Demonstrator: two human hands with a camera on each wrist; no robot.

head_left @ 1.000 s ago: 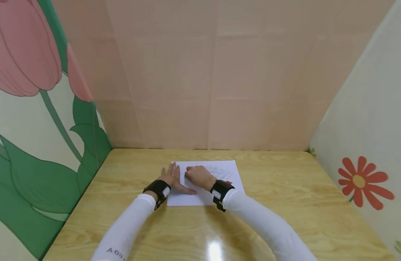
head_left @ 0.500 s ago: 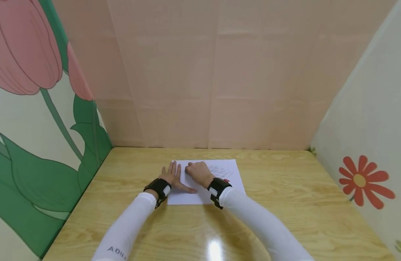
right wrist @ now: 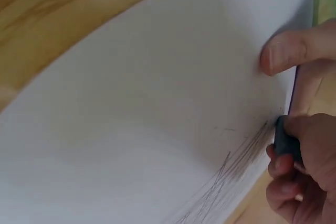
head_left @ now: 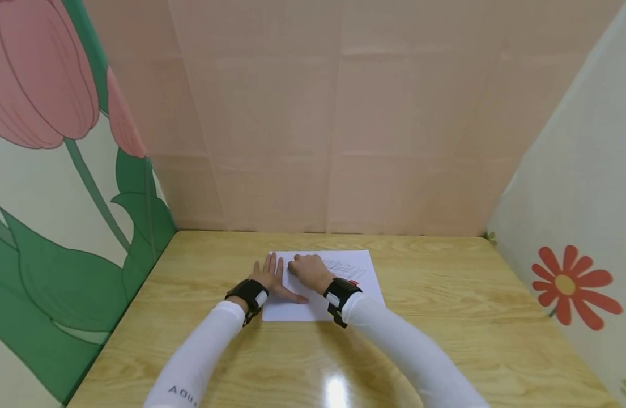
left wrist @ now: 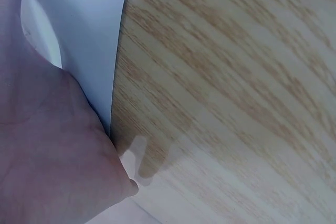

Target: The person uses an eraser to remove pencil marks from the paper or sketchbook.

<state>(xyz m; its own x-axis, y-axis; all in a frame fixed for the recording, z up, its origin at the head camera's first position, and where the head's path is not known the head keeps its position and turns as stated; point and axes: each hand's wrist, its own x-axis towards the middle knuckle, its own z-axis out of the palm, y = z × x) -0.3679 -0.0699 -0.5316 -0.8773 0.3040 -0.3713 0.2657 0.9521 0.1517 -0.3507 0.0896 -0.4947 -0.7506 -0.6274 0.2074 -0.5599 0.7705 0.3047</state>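
Note:
A white sheet of paper point(head_left: 292, 311) with grey pencil strokes point(head_left: 345, 268) lies on the table. My left hand point(head_left: 268, 281) rests on its left side, fingers spread and thumb pointing right; in the left wrist view the hand's edge lies over the paper's border. Just right of it, my right hand point(head_left: 311, 272) pinches a small dark blue-grey eraser point(right wrist: 286, 142) against the sheet. In the right wrist view the eraser sits at the end of smudged pencil lines point(right wrist: 231, 174), with the left thumb point(right wrist: 289, 51) near it. The head view hides the eraser behind the fingers.
The wooden table point(head_left: 435, 317) extends around the paper, with a pinkish covering point(head_left: 333, 113) behind it and flower-printed walls on both sides. A small red thing point(head_left: 353, 282) shows on the paper by the right wristband; its kind is unclear.
My right hand and wrist have shifted slightly left and up on the paper since a second ago, still curled on the eraser. The left hand stays in place.

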